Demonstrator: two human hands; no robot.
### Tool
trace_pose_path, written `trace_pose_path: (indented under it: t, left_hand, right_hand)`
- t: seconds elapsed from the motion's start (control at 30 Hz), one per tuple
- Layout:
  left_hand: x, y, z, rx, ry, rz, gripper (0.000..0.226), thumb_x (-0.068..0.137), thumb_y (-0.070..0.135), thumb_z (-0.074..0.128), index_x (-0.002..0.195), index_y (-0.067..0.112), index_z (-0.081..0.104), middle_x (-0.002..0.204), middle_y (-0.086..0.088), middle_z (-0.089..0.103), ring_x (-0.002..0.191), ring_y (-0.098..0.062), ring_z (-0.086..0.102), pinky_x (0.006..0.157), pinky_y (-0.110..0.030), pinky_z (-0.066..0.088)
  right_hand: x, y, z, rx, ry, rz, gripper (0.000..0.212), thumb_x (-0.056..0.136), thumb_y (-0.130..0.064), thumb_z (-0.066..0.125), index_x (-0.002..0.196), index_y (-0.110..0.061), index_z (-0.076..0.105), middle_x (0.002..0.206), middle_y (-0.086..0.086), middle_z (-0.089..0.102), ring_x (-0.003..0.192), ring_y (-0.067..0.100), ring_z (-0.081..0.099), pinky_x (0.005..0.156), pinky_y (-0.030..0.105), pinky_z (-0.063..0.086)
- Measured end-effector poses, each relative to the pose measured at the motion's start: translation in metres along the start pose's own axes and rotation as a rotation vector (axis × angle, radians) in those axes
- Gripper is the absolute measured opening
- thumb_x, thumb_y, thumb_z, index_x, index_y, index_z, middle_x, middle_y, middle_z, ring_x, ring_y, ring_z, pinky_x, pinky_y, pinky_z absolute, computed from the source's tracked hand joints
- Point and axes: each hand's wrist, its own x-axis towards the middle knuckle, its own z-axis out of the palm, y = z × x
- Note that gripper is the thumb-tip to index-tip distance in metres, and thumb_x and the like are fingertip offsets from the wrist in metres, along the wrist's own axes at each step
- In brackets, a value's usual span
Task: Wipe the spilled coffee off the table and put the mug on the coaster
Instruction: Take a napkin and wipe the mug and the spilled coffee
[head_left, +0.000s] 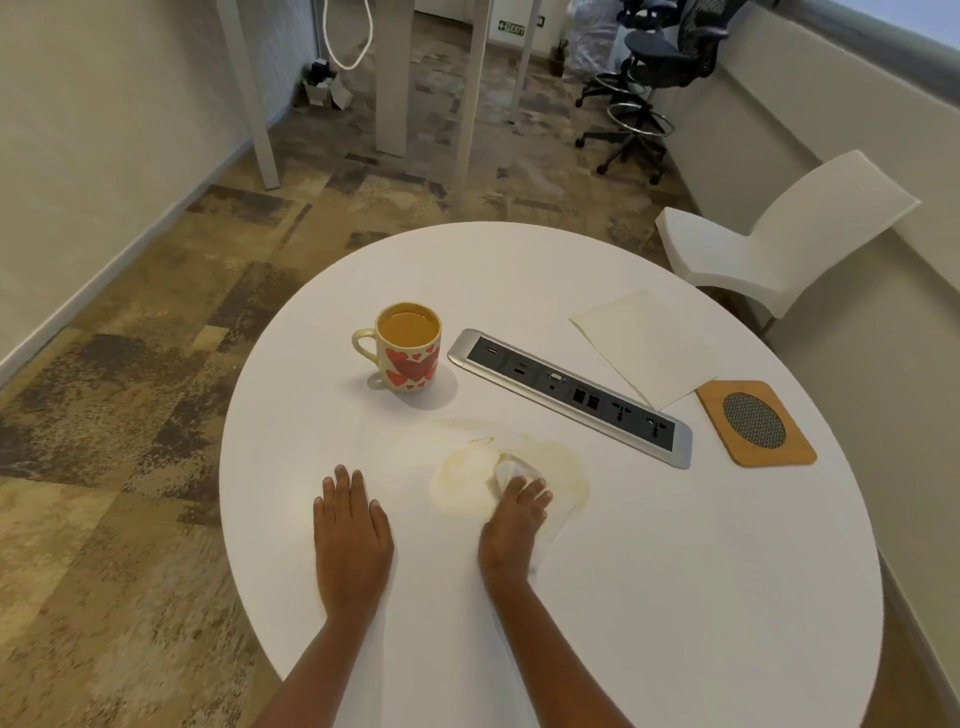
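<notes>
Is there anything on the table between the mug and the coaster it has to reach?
Yes: the socket panel lies across the straight line from the mug to the coaster. It sits low in the table, so a lifted mug would likely clear it.

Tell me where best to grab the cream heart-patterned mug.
Grip the mug by its loop handle, which juts left; come from that side, likely with the left hand lying flat nearby. Coffee nearly reaches the rim, so keep it upright.
</notes>
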Motion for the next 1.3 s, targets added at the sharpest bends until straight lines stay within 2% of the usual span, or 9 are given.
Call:
trace_pose_path:
  t: [0.2,0.3,0.37,0.47,0.67,0.9,0.97,1.1,1.3]
  left_hand:
    - [0.001,-0.006,-0.003,-0.058,-0.012,0.010,0.049,0.086,0.010,0.024,0.114,-0.016,0.054,0.120,-0.036,0.056,0.110,-0.051,0.054,0.093,-0.060,0.043]
    - [0.001,-0.011,-0.005,-0.146,-0.024,0.023,0.038,0.085,-0.002,0.035,0.114,-0.018,0.052,0.119,-0.037,0.055,0.111,-0.052,0.053,0.094,-0.062,0.040]
    - [0.004,-0.013,-0.007,-0.254,-0.036,0.004,0.037,0.088,-0.006,0.037,0.123,-0.015,0.046,0.129,-0.035,0.049,0.122,-0.049,0.046,0.103,-0.059,0.033]
    - [0.006,-0.013,-0.011,-0.337,-0.035,-0.008,0.040,0.089,-0.009,0.039,0.129,-0.010,0.041,0.138,-0.029,0.042,0.132,-0.043,0.035,0.112,-0.051,0.024]
    - [0.008,0.018,-0.012,-0.479,-0.115,0.075,0.042,0.092,-0.003,0.038,0.134,-0.001,0.039,0.144,-0.019,0.039,0.138,-0.032,0.029,0.113,-0.042,0.025]
    - [-0.004,0.090,0.005,-0.583,-0.322,0.207,0.040,0.096,0.007,0.034,0.136,0.007,0.038,0.148,-0.011,0.036,0.140,-0.023,0.027,0.111,-0.029,0.023]
    - [-0.014,0.112,0.012,-0.611,-0.379,0.266,0.039,0.097,0.008,0.034,0.136,0.008,0.039,0.147,-0.010,0.038,0.139,-0.021,0.028,0.110,-0.025,0.021]
    - [-0.036,0.157,0.028,-0.616,-0.463,0.371,0.038,0.097,0.011,0.034,0.134,0.008,0.041,0.145,-0.009,0.041,0.138,-0.020,0.031,0.111,-0.026,0.022]
    - [-0.080,0.231,0.059,-0.621,-0.601,0.459,0.036,0.097,0.014,0.035,0.132,0.009,0.045,0.140,-0.008,0.047,0.134,-0.021,0.038,0.111,-0.031,0.027]
  right_hand:
    - [-0.022,-0.062,0.014,0.159,-0.095,-0.045,0.059,0.093,0.011,0.025,0.146,-0.002,0.005,0.157,0.019,0.001,0.146,0.033,-0.001,0.119,0.036,0.013]
    - [-0.023,-0.081,0.004,0.562,-0.072,0.000,0.058,0.093,0.009,0.028,0.147,-0.010,0.017,0.153,0.013,0.026,0.142,0.029,0.025,0.115,0.032,0.026]
    - [-0.022,-0.088,-0.009,0.930,-0.038,0.141,0.052,0.091,0.008,0.027,0.140,-0.006,0.035,0.130,0.013,0.052,0.117,0.027,0.051,0.096,0.030,0.044]
    - [-0.019,-0.080,-0.030,1.372,-0.005,0.268,0.042,0.088,0.011,0.027,0.122,0.004,0.052,0.088,0.009,0.057,0.075,0.019,0.053,0.062,0.023,0.047]
    - [-0.027,-0.032,-0.065,1.885,0.029,0.284,0.038,0.091,0.014,0.026,0.118,0.005,0.052,0.083,0.011,0.059,0.074,0.024,0.056,0.050,0.020,0.055]
    - [-0.036,0.034,-0.081,2.017,0.103,0.361,0.025,0.096,-0.001,0.035,0.112,-0.001,0.054,0.090,0.012,0.062,0.080,0.024,0.058,0.090,0.039,0.044]
    - [-0.039,0.059,-0.087,2.045,0.151,0.380,0.022,0.097,-0.002,0.036,0.105,0.001,0.057,0.087,0.013,0.064,0.077,0.025,0.061,0.086,0.037,0.048]
    - [-0.043,0.113,-0.104,2.099,0.247,0.380,0.029,0.096,-0.001,0.036,0.084,-0.002,0.062,0.062,0.007,0.073,0.055,0.016,0.070,0.053,0.025,0.059]
    - [-0.046,0.212,-0.139,2.130,0.377,0.382,0.031,0.097,-0.002,0.033,0.086,-0.006,0.061,0.069,0.007,0.070,0.066,0.020,0.068,0.053,0.022,0.058]
